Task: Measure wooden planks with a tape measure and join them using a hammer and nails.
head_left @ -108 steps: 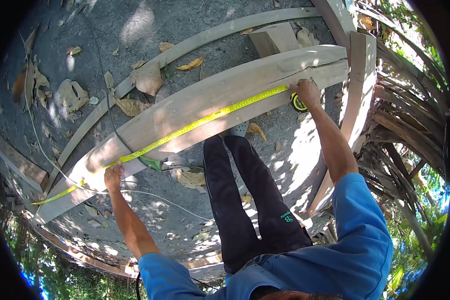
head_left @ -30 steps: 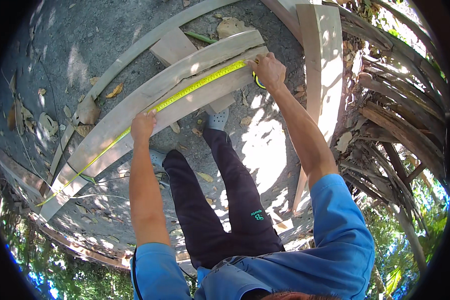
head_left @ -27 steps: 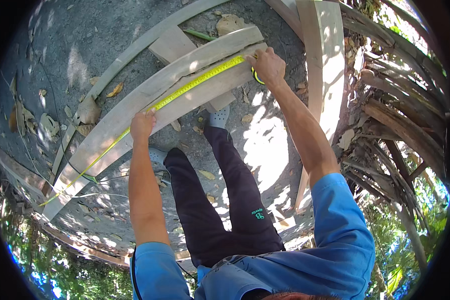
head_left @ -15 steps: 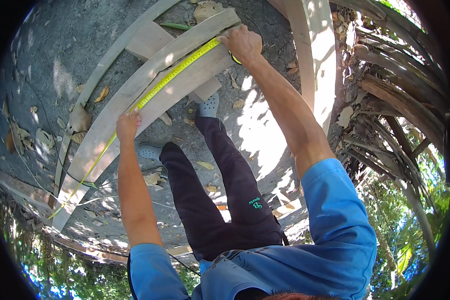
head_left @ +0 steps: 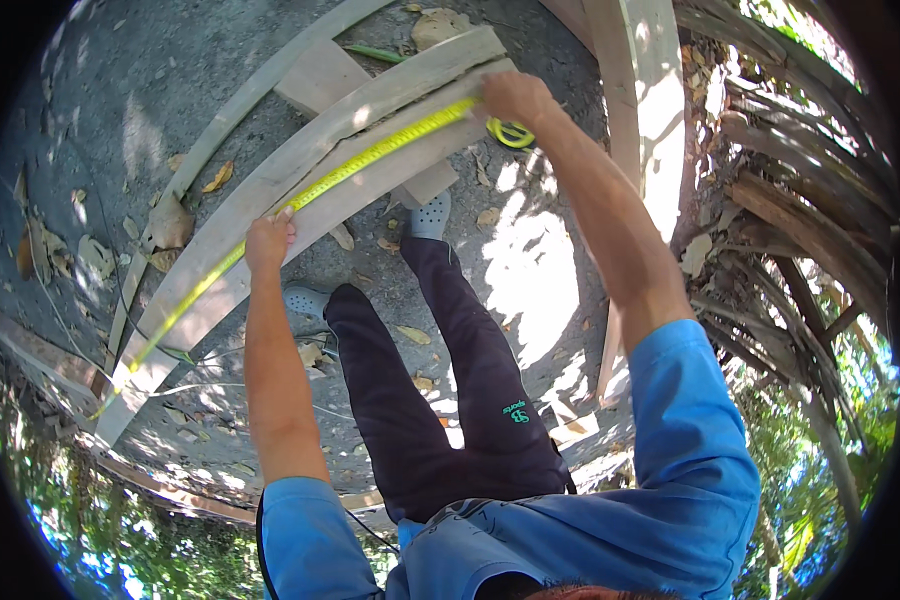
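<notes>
A yellow tape measure blade runs along a long wooden board, from its far right end toward the near left end. My left hand pinches the blade partway along, at the board's face. At the far right end, my right hand is closed around the tape, slightly blurred. Below that hand hangs a yellow loop of the tape. Whether a case is inside the right hand is hidden. A second rough-edged plank lies along the board's far side.
A short wooden block lies crosswise under the boards. Another long timber stretches along the right, beside a pile of dry palm stalks. A thin strip of wood lies at left. Dry leaves and thin cords litter the ground.
The view has shifted a little, so the boards appear farther right. My right hand has moved slightly right, and more of the tape loop shows below it. Left of my left hand, the blade looks wider.
</notes>
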A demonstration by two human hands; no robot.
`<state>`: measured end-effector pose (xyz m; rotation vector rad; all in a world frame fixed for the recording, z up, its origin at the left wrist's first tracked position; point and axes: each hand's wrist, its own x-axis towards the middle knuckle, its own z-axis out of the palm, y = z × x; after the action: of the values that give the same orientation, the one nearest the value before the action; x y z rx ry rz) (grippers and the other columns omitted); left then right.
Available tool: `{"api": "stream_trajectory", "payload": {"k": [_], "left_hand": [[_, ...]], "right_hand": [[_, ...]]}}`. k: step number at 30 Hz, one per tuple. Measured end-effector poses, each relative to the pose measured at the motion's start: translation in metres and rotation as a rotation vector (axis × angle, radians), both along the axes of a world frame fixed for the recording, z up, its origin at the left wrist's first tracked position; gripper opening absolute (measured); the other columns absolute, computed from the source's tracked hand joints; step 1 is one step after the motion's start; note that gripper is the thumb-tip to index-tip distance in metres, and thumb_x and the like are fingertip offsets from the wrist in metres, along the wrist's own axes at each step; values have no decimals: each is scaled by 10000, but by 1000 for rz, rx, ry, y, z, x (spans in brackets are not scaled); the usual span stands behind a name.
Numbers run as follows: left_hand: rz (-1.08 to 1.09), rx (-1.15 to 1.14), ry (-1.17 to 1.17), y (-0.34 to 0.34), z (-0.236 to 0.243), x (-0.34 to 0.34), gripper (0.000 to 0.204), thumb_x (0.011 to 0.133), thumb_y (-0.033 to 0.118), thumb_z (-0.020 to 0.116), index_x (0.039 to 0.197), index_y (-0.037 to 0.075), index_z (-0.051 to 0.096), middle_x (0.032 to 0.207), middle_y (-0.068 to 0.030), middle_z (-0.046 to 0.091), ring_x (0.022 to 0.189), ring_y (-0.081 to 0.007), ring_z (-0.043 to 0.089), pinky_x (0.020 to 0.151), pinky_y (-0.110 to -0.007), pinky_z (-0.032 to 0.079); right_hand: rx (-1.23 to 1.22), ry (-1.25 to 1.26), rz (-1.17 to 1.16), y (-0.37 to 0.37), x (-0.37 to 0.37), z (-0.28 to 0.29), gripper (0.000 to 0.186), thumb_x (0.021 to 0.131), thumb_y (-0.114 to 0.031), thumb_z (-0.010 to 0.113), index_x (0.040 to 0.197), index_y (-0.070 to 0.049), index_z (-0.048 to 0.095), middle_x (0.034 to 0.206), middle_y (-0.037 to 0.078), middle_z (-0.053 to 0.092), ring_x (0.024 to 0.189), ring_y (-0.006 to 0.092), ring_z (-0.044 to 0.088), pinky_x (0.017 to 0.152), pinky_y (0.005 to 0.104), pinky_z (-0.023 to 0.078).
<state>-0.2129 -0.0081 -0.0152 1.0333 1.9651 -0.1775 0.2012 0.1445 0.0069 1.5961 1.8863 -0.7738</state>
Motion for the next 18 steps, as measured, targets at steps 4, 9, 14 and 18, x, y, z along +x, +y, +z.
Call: {"api": "stream_trajectory", "payload": {"k": [4, 9, 14, 18], "left_hand": [[3, -51, 14, -1, -2, -3, 424, 863, 445, 567, 700, 74, 694, 617, -57, 655, 643, -195, 660, 645, -350, 489], [-178, -36, 130, -8, -7, -2, 395, 844, 450, 576, 801, 80, 709, 802, -139, 690, 802, -307, 669, 730, -447, 504], [123, 25, 157, -19, 0, 6, 381, 821, 419, 595, 908, 65, 706, 935, -167, 687, 912, -319, 658, 776, -447, 508], [687, 36, -9, -34, 16, 20, 496, 836, 512, 573, 957, 44, 685, 920, -139, 696, 895, -285, 668, 814, -428, 506]], "right_hand": [[-313, 100, 291, 6, 15, 5, 611, 726, -543, 700, 990, -1, 598, 981, 194, 654, 941, 346, 630, 791, 435, 484], [-414, 212, 278, 3, 11, -3, 601, 727, -523, 704, 1068, -40, 598, 1003, 186, 650, 924, 319, 617, 789, 413, 456], [-371, 188, 425, 8, -5, 19, 381, 784, -316, 694, 1037, -36, 645, 852, 156, 674, 792, 289, 654, 718, 404, 490], [-548, 104, 166, 0, -9, 80, 306, 776, -328, 705, 874, -39, 703, 681, 68, 658, 602, 129, 612, 568, 314, 480]]}}
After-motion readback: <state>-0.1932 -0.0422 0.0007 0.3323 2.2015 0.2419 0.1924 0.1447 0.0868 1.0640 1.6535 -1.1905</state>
